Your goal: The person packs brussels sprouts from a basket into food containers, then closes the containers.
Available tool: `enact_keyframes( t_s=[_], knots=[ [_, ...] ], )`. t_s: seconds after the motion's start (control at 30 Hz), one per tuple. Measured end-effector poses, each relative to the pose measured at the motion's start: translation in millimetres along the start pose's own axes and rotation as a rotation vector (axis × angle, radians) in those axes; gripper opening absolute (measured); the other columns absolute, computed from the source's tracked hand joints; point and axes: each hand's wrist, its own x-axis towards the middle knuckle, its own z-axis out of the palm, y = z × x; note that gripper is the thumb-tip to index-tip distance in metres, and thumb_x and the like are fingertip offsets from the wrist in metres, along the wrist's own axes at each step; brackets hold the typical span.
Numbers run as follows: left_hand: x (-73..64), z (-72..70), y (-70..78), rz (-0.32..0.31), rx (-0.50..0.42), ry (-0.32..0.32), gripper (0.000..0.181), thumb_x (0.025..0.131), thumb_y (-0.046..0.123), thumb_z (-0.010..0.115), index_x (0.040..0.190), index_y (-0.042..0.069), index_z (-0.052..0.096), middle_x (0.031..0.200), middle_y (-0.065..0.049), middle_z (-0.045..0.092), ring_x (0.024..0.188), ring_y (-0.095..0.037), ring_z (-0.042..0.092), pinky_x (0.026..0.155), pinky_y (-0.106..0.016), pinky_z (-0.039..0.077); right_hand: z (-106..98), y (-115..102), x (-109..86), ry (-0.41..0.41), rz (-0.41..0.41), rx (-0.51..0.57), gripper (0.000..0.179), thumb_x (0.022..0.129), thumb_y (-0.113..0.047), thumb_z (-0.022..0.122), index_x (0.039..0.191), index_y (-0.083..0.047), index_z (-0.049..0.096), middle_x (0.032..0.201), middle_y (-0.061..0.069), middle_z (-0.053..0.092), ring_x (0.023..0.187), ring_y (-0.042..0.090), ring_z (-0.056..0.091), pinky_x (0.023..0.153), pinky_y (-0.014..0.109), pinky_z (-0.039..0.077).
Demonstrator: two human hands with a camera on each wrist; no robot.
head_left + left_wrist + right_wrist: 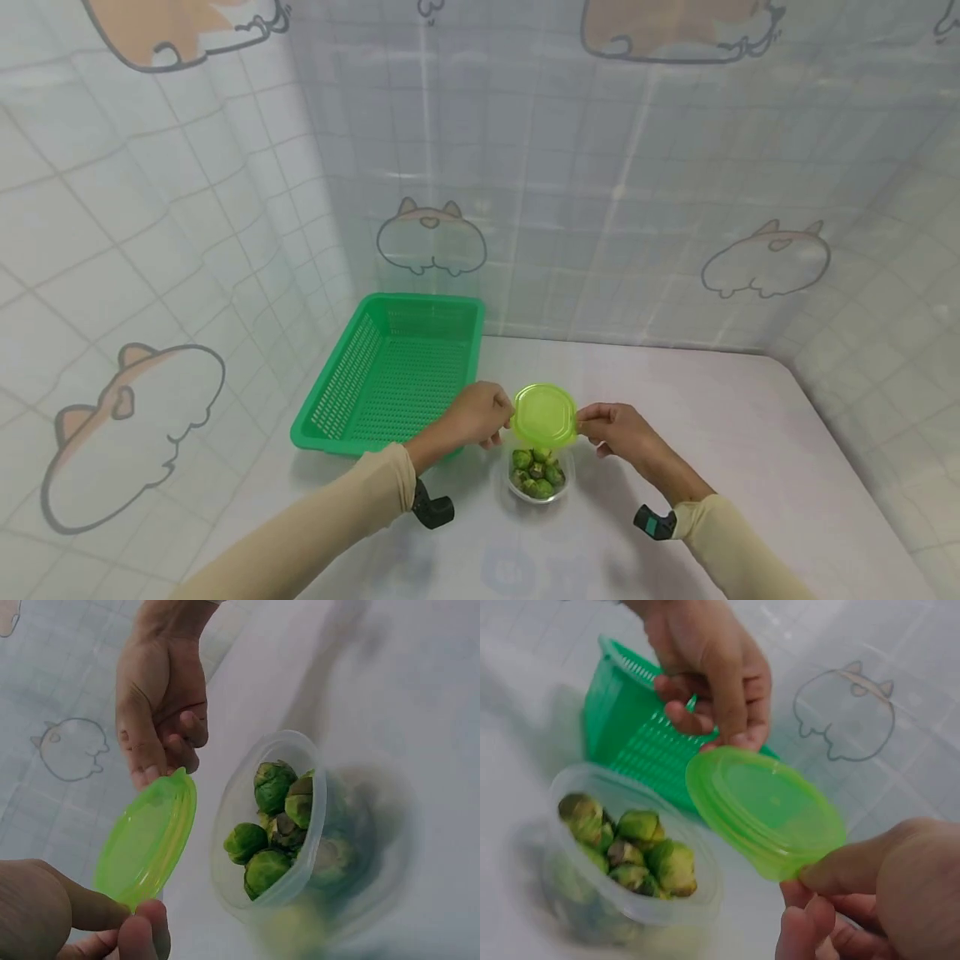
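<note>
A translucent lime-green lid (544, 415) is held up between both hands, tilted above the far side of a clear plastic container (541, 500). My left hand (481, 412) pinches the lid's left edge between thumb and fingers. On the opposite edge, my right hand (617, 430) pinches it the same way. Several Brussels sprouts (268, 874) fill the container, which stands uncovered on the white table. In the right wrist view the lid (769, 802) hangs beside the container's rim (641, 796), with a gap between them.
A green perforated basket (397, 383) stands on the table at the left, its near right corner behind my left forearm. White table surface (697, 417) stretches to the right. A tiled-pattern curtain (570, 208) with printed dogs hangs around the back and sides.
</note>
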Motion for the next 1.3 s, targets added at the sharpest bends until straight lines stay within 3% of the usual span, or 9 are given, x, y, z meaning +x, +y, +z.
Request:
enact_keyframes(
  t_s=[0.17, 0.33, 0.43, 0.53, 0.7, 0.8, 0.97, 1.07, 1.3],
  knots=[
    [-2.5, 2.3, -6.2, 0.062, 0.064, 0.028, 0.013, 0.102, 0.015, 0.055, 0.095, 0.009, 0.064, 0.084, -0.001, 0.068, 0.055, -0.014, 0.064, 0.045, -0.027, 0.053, 1.6, 3.1, -3.3, 0.036, -0.061, -0.044, 0.019, 0.097, -0.022, 0.068, 0.108, -0.007, 0.071, 0.096, 0.007, 0.071, 0.085, 0.023, 0.058, 0.064, 0.03, 0.056],
    [-7.7, 1.7, -13.4, 0.207, 0.148, 0.07, 0.009, 0.102, 0.018, 0.06, 0.095, 0.013, 0.065, 0.085, 0.004, 0.069, 0.055, -0.008, 0.06, 0.046, -0.026, 0.05, 3.9, 6.0, -8.6, 0.061, -0.194, -0.108, 0.014, 0.097, -0.021, 0.069, 0.104, -0.009, 0.071, 0.097, 0.009, 0.073, 0.087, 0.025, 0.06, 0.061, 0.035, 0.057],
    [-11.0, 1.2, -19.1, 0.333, 0.267, 0.112, 0.006, 0.1, 0.021, 0.064, 0.096, 0.017, 0.065, 0.089, 0.006, 0.071, 0.06, -0.004, 0.057, 0.051, -0.023, 0.049, 6.9, 8.9, -11.1, 0.114, -0.28, -0.156, 0.009, 0.096, -0.02, 0.071, 0.101, -0.013, 0.07, 0.096, 0.009, 0.071, 0.084, 0.02, 0.061, 0.062, 0.034, 0.058],
    [-14.5, 2.3, -25.7, 0.481, 0.439, 0.162, 0.005, 0.099, 0.023, 0.067, 0.097, 0.019, 0.065, 0.093, 0.009, 0.071, 0.067, 0.0, 0.056, 0.057, -0.019, 0.048, 10.7, 14.5, -13.7, 0.19, -0.379, -0.231, 0.005, 0.094, -0.016, 0.073, 0.097, -0.019, 0.069, 0.092, 0.001, 0.07, 0.082, 0.015, 0.062, 0.063, 0.029, 0.057],
    [-24.2, 7.6, -34.8, 0.756, 0.709, 0.266, 0.003, 0.101, 0.022, 0.063, 0.099, 0.021, 0.064, 0.092, 0.012, 0.066, 0.067, 0.001, 0.055, 0.053, -0.015, 0.043, 17.1, 29.2, -19.2, 0.268, -0.643, -0.401, 0.028, 0.088, 0.0, 0.076, 0.1, -0.023, 0.065, 0.102, -0.012, 0.066, 0.091, 0.008, 0.062, 0.067, 0.025, 0.056],
    [-30.3, 12.4, -38.9, 0.87, 0.876, 0.342, 0.003, 0.099, 0.018, 0.062, 0.1, 0.02, 0.065, 0.092, 0.01, 0.065, 0.068, -0.002, 0.059, 0.049, -0.016, 0.044, 21.3, 38.6, -21.1, 0.299, -0.784, -0.497, 0.039, 0.082, 0.009, 0.078, 0.102, -0.02, 0.063, 0.111, -0.01, 0.064, 0.1, 0.009, 0.062, 0.069, 0.022, 0.057],
    [-37.1, 22.7, -47.3, 0.932, 1.048, 0.372, 0.015, 0.091, 0.011, 0.068, 0.104, 0.02, 0.068, 0.098, 0.006, 0.067, 0.073, -0.007, 0.064, 0.055, -0.02, 0.052, 27.6, 53.1, -23.4, 0.334, -0.945, -0.631, 0.038, 0.078, 0.011, 0.077, 0.102, -0.016, 0.064, 0.12, -0.004, 0.064, 0.111, 0.013, 0.062, 0.083, 0.014, 0.053],
    [-39.7, 28.6, -53.0, 0.948, 1.062, 0.366, 0.017, 0.089, 0.011, 0.071, 0.104, 0.02, 0.067, 0.098, 0.005, 0.065, 0.073, -0.009, 0.062, 0.057, -0.021, 0.051, 30.4, 59.3, -25.0, 0.347, -0.997, -0.681, 0.039, 0.075, 0.01, 0.079, 0.102, -0.015, 0.066, 0.122, -0.003, 0.065, 0.113, 0.015, 0.063, 0.093, 0.015, 0.05],
    [-42.4, 37.5, -65.5, 0.968, 1.071, 0.406, 0.014, 0.09, 0.012, 0.067, 0.102, 0.019, 0.065, 0.096, 0.004, 0.063, 0.074, -0.011, 0.059, 0.062, -0.024, 0.046, 37.3, 68.5, -25.1, 0.378, -1.054, -0.756, 0.032, 0.077, 0.002, 0.079, 0.101, -0.017, 0.068, 0.122, -0.002, 0.065, 0.114, 0.014, 0.063, 0.087, 0.027, 0.057]
  ],
)
